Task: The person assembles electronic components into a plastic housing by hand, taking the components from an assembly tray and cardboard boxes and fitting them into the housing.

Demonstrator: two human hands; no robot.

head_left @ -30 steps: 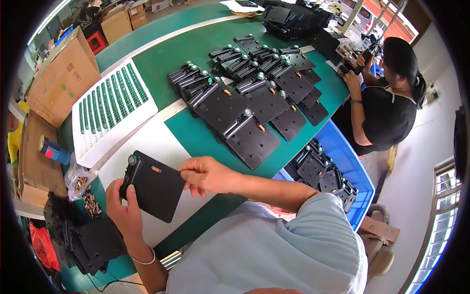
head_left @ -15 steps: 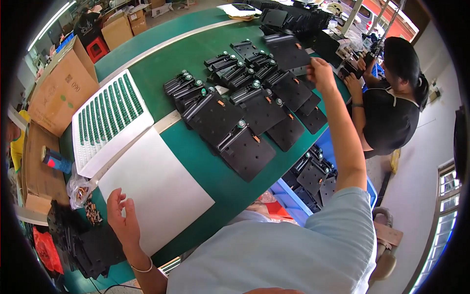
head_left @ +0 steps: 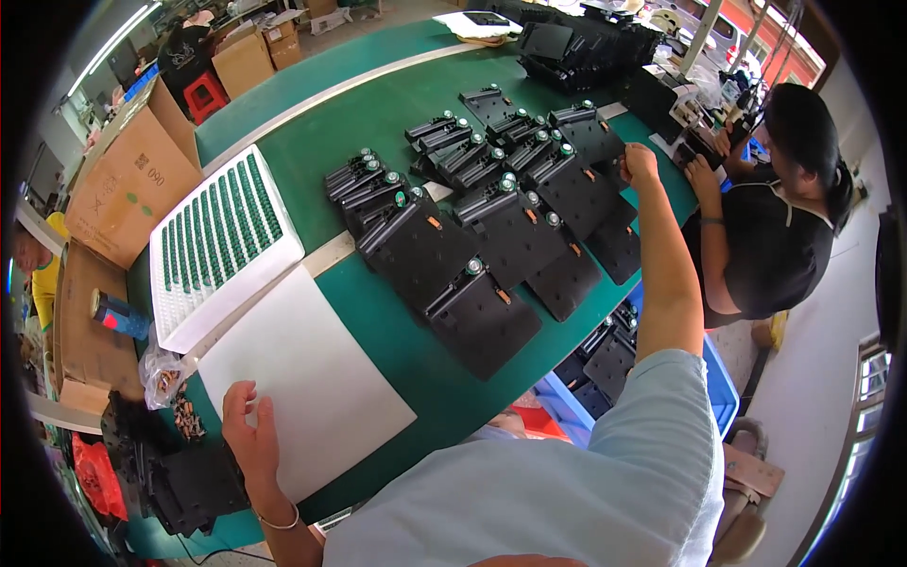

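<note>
My right hand [head_left: 641,163] reaches to the far right of the green table, its fingers closed at the near right corner of a black plate [head_left: 593,139]. That plate has a round bar along its far side, with a green-tipped end. It lies against a group of similar black plates [head_left: 505,236], which overlap one another and carry bars with green ends and small copper-coloured pieces. Over the left edge of a white sheet [head_left: 307,364], my left hand [head_left: 253,433] hovers with loosely bent fingers apart, holding nothing.
A white foam tray [head_left: 222,248] of green parts stands left, beside a cardboard box [head_left: 128,180]. Black plates [head_left: 194,487] and a bag of copper-coloured parts [head_left: 162,373] lie nearer. A blue crate [head_left: 567,408] holds more plates below. A co-worker [head_left: 770,222] sits at right.
My right hand has lowered the black plate from above the group onto its far right side. The left hand stays over the white sheet. The whole view has shifted slightly.
</note>
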